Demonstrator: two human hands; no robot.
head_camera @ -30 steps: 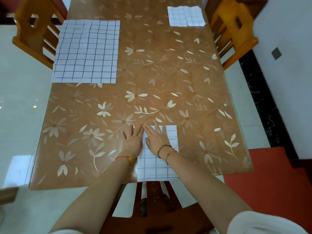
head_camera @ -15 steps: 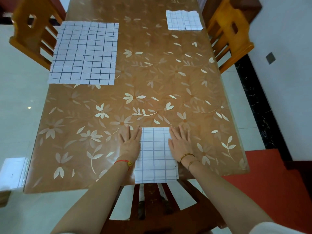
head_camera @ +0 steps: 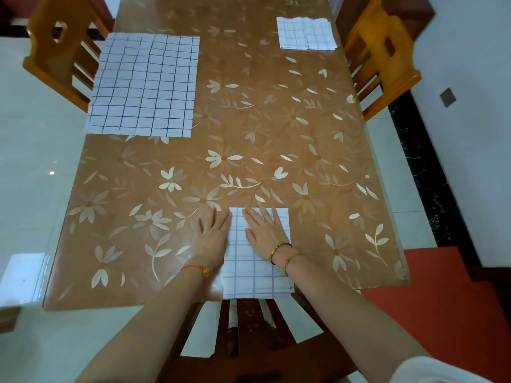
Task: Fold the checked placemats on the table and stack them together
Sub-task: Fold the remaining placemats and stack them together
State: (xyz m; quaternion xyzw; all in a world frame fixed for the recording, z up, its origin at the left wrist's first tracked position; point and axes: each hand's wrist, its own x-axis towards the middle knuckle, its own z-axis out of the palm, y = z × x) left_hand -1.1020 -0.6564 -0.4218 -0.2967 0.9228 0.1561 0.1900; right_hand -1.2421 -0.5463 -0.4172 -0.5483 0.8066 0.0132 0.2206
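Observation:
A folded white checked placemat (head_camera: 253, 275) lies at the near edge of the table (head_camera: 276, 150). My right hand (head_camera: 264, 230) presses flat on its upper part, fingers straight. My left hand (head_camera: 213, 233) lies flat on the table along the placemat's left edge, fingertips touching it. An unfolded checked placemat (head_camera: 143, 85) is spread at the far left. Another folded checked placemat (head_camera: 305, 33) sits at the far right.
The table has a brown flowered cover under glass. Wooden chairs stand at the far left (head_camera: 59, 48), the far right (head_camera: 383, 53) and just below the near edge (head_camera: 249, 338). A red floor mat (head_camera: 442, 294) lies at the right.
My right hand slid from the placemat out to its right side, then back onto its middle. My left hand stayed at the left edge.

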